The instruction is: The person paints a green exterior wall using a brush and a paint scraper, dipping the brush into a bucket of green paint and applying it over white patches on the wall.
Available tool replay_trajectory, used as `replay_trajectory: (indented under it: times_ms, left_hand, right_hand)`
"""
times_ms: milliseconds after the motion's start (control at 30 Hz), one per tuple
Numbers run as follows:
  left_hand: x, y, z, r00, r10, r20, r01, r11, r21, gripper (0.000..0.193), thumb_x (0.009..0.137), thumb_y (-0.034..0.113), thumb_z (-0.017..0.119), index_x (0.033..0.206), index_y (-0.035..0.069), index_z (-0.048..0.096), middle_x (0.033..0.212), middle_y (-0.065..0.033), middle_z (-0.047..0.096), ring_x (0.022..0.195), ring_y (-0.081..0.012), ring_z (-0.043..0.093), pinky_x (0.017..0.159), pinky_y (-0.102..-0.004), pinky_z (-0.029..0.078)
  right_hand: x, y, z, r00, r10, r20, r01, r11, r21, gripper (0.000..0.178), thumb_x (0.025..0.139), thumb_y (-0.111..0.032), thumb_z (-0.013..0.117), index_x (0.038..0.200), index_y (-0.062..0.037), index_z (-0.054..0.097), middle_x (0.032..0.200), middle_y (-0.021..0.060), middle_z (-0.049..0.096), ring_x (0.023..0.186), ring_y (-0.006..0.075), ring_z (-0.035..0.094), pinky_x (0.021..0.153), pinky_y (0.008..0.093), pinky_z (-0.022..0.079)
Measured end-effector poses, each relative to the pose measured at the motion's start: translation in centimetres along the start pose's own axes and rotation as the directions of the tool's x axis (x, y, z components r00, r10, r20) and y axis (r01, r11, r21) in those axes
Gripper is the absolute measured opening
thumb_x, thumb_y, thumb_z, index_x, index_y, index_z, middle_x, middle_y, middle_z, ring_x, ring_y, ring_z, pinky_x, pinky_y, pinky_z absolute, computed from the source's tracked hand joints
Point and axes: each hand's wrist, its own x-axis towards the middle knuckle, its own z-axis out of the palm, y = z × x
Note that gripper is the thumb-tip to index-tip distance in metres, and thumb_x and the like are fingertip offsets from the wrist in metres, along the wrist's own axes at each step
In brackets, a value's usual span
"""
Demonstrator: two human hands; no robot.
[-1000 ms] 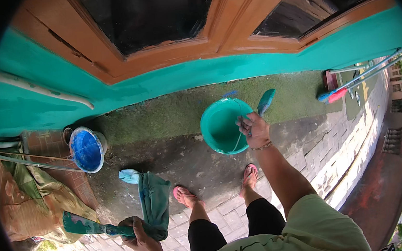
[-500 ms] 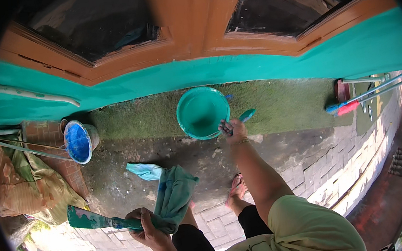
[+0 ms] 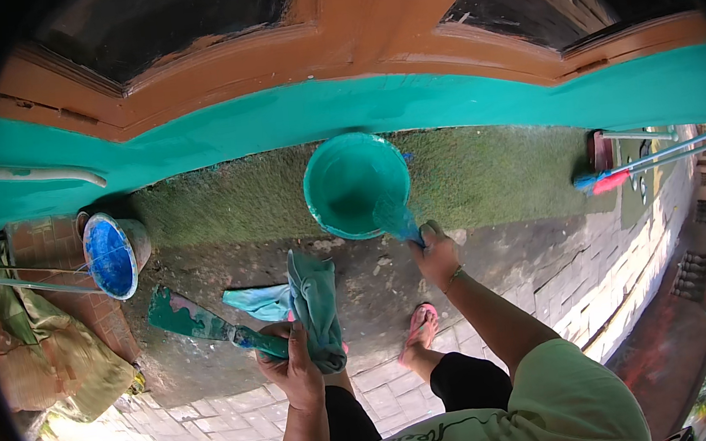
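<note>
A putty knife with a wide, paint-stained blade and green handle is in my closed left hand. Bunched at that same hand, a blue-green cloth hangs beside the handle. My right hand is closed round a blue-handled tool; its flat, blue-green end is smeared by motion and lies over the near right rim of the green bucket. I cannot make out the tool's exact kind. The bucket stands on the green mat by the wall, its inside green and partly shaded.
A paint-stained bucket with a blue inside stands at the left, near poles and brown sheeting. Blue and red brush heads on long poles lie at the right. Ahead are a green wall and brown window frames.
My right hand has moved slightly right and nearer, and the tool now points into the bucket. My left hand has risen with the putty knife and cloth. The view has shifted slightly.
</note>
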Motion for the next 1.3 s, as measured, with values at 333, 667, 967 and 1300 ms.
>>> replay_trajectory:
  times_ms: [333, 667, 967, 1300]
  left_hand:
    - [1.7, -5.6, -1.3, 0.996, -0.045, -0.080, 0.049, 0.998, 0.043, 0.013, 0.085, 0.000, 0.064, 0.081, 0.006, 0.053, 0.076, -0.0017, 0.057, 0.069, -0.0086, 0.052, 0.066, -0.0225, 0.041]
    - [2.5, -7.7, -0.7, 0.992, -0.062, -0.107, 0.059, 0.998, -0.033, 0.013, 0.085, -0.001, 0.063, 0.080, 0.005, 0.053, 0.073, 0.0005, 0.055, 0.066, -0.0072, 0.049, 0.069, -0.0217, 0.041]
    - [2.8, -9.3, -2.8, 0.991, -0.017, -0.136, 0.024, 0.998, 0.056, 0.012, 0.085, -0.001, 0.063, 0.082, 0.005, 0.052, 0.072, -0.0002, 0.055, 0.064, -0.0071, 0.048, 0.074, -0.0218, 0.041]
    - [3.5, -8.8, -2.1, 0.989, -0.064, -0.130, 0.067, 0.998, 0.021, 0.012, 0.084, 0.000, 0.063, 0.077, 0.005, 0.054, 0.072, 0.0009, 0.055, 0.066, -0.0081, 0.047, 0.066, -0.0247, 0.039]
  right_hand:
    - [-1.2, 0.9, 4.0, 0.989, 0.043, 0.143, -0.044, 0.999, 0.006, 0.019, 0.079, -0.016, 0.065, 0.089, -0.0044, 0.055, 0.084, 0.0179, 0.058, 0.074, 0.0398, 0.060, 0.061, 0.0468, 0.048]
    - [5.2, -6.5, 6.8, 0.960, -0.273, 0.055, 0.272, 0.962, 0.019, 0.028, 0.088, -0.021, 0.062, 0.105, 0.0000, 0.053, 0.103, 0.0242, 0.055, 0.088, 0.0418, 0.058, 0.072, 0.0471, 0.048]
    - [3.3, -8.0, 14.7, 0.981, -0.150, 0.120, 0.164, 0.980, -0.117, 0.031, 0.089, -0.024, 0.059, 0.105, 0.0010, 0.053, 0.106, 0.0223, 0.051, 0.099, 0.0404, 0.052, 0.087, 0.0484, 0.042]
    - [3.5, -7.6, 14.2, 0.987, -0.117, 0.109, 0.137, 0.968, -0.209, 0.043, 0.087, -0.035, 0.061, 0.110, 0.0009, 0.056, 0.111, 0.0222, 0.049, 0.103, 0.0417, 0.049, 0.090, 0.0505, 0.039]
